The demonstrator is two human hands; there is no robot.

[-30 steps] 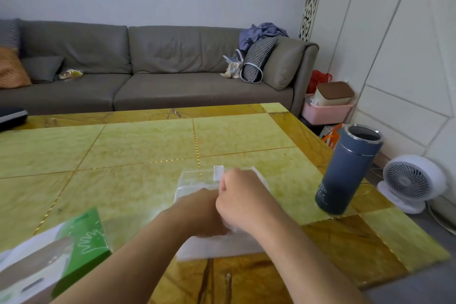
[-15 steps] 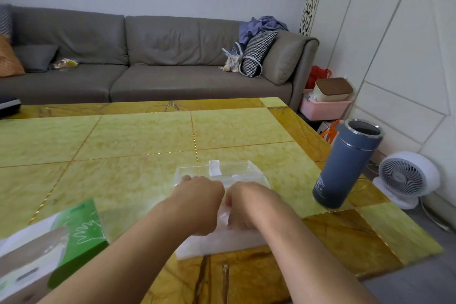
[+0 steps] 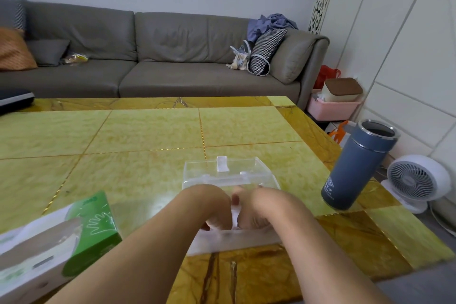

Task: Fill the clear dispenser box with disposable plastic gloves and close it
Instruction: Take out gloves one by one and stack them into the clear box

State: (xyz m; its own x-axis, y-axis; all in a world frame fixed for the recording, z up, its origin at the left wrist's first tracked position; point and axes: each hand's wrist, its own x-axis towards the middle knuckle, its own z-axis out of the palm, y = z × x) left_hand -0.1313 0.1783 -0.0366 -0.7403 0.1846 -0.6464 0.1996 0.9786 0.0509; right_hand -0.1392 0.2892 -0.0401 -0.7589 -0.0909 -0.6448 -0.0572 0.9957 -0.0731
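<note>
So the clear dispenser box (image 3: 230,175) sits flat on the yellow-green tiled table (image 3: 148,131), pretty much dead centre and close to the person, with a little clear tab sticking up on its far edge. Both hands are right on top of its near half, side by side and almost touching each other. The left hand (image 3: 209,205) has its fingers curled downward, and the right hand (image 3: 259,207) is curled the same way; between them there's a thin bit of whitish plastic, looks like the disposable gloves (image 3: 235,217), that both hands seem to be pinching and pressing into the box. Hard to see how much is inside since the hands cover it. Off to the left, at the near edge of the table, lies the green and white glove carton (image 3: 56,242). A blue-grey thermos flask (image 3: 357,168) stands open-topped on the right side of the table, well apart from the box. Grey sofa (image 3: 153,57) behind, small white fan (image 3: 417,180) on the floor at right.
</note>
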